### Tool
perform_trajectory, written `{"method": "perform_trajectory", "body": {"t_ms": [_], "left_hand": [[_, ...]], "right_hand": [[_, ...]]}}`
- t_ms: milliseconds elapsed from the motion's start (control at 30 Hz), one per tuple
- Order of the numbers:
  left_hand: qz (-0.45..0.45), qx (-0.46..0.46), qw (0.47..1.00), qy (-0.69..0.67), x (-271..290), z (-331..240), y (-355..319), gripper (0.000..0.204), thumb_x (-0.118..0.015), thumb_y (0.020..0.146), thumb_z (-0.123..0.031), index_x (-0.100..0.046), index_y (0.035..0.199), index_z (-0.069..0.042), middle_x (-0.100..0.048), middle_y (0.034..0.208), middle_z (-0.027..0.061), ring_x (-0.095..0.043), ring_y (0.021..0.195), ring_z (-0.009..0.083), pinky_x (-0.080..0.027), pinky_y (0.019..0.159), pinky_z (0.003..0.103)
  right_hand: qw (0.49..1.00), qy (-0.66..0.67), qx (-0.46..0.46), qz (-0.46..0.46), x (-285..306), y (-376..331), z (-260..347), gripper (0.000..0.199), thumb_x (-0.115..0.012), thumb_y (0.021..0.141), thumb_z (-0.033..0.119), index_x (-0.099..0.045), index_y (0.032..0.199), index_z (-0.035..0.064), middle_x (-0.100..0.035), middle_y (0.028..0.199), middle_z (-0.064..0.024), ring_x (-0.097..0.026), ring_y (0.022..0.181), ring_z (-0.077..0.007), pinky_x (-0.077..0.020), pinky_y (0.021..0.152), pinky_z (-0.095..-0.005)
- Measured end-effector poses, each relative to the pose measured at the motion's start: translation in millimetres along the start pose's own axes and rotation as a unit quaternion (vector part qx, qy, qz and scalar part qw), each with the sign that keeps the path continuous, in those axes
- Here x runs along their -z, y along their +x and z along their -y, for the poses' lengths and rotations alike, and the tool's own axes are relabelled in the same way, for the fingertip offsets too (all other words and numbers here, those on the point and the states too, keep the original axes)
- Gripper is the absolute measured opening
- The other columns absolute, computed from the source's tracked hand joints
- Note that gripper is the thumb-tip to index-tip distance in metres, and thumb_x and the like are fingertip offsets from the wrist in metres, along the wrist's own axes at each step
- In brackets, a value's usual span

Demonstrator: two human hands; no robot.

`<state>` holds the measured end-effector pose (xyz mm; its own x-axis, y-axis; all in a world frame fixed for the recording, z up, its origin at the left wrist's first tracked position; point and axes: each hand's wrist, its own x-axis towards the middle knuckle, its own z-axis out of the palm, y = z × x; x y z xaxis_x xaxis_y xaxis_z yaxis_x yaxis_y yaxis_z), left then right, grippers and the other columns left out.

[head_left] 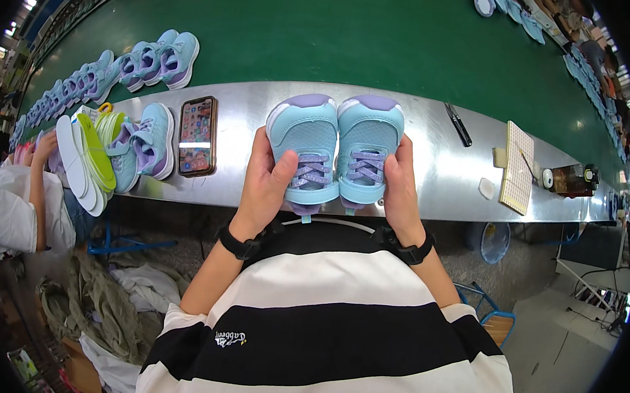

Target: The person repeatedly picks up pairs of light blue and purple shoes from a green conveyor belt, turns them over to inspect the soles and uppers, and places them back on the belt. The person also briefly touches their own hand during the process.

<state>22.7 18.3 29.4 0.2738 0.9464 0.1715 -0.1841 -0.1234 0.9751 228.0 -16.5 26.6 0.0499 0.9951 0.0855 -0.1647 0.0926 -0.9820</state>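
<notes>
In the middle of the frame the person holds a pair of small light-blue shoes with lilac toe caps and purple laces, side by side, toes pointing to the top of the picture. The left hand (263,182) wraps around the outer side of the left shoe (306,141), thumb lying across its laces. The right hand (402,184) clasps the outer side of the right shoe (368,142) the same way. The two shoes touch along their inner sides and sit over the near edge of a shiny metal table strip (440,176). Both wrists wear black bands.

Left of the hands a phone (197,136) lies flat on the metal, its screen lit. Just beside it stands another shoe of the same kind (147,144), and further left a fan of white and yellow-green insoles (88,155). Behind the strip runs a green conveyor belt (327,29) with a row of matching shoes (127,66) in the upper left. To the right of centre lie black scissors (457,124) and a notepad (518,167). At the far left edge sits another person in a white sleeve (7,208).
</notes>
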Motion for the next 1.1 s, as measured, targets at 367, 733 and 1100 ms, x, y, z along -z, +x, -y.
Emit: {"method": "perform_trajectory", "body": {"t_ms": [367,733,1100], "left_hand": [[-0.049,0.036,0.998,-0.029,-2,-8,-3,0.042,-0.052,0.099,-0.027,-0.042,0.130,0.001,-0.055,0.121,0.0113,-0.057,0.106,0.0152,-0.048,0.092,0.031],[-0.052,-0.025,0.997,0.051,-6,-20,-6,0.050,-0.064,0.093,-0.026,-0.042,0.129,0.001,-0.057,0.119,0.0128,-0.059,0.106,0.0176,-0.049,0.092,0.033],[-0.046,-0.054,0.996,0.059,2,-28,-15,0.048,-0.067,0.092,-0.020,-0.042,0.128,-0.001,-0.058,0.116,0.0110,-0.057,0.104,0.0156,-0.047,0.091,0.030]], "right_hand": [[0.992,-0.105,-0.063,-0.009,-1,8,5,0.058,-0.045,0.102,0.039,-0.032,0.142,-0.0017,-0.051,0.122,-0.0169,-0.052,0.113,-0.0191,-0.0412,0.097,-0.0316],[0.900,-0.270,0.342,0.000,-24,59,57,0.017,-0.081,0.073,0.017,-0.075,0.088,0.0114,-0.069,0.083,-0.0017,-0.059,0.081,-0.0173,-0.0397,0.073,-0.0305],[0.841,-0.354,0.408,0.026,-35,52,66,0.009,-0.067,0.086,0.006,-0.059,0.089,0.0018,-0.061,0.086,-0.0074,-0.056,0.080,-0.0204,-0.0422,0.073,-0.0304]]}}
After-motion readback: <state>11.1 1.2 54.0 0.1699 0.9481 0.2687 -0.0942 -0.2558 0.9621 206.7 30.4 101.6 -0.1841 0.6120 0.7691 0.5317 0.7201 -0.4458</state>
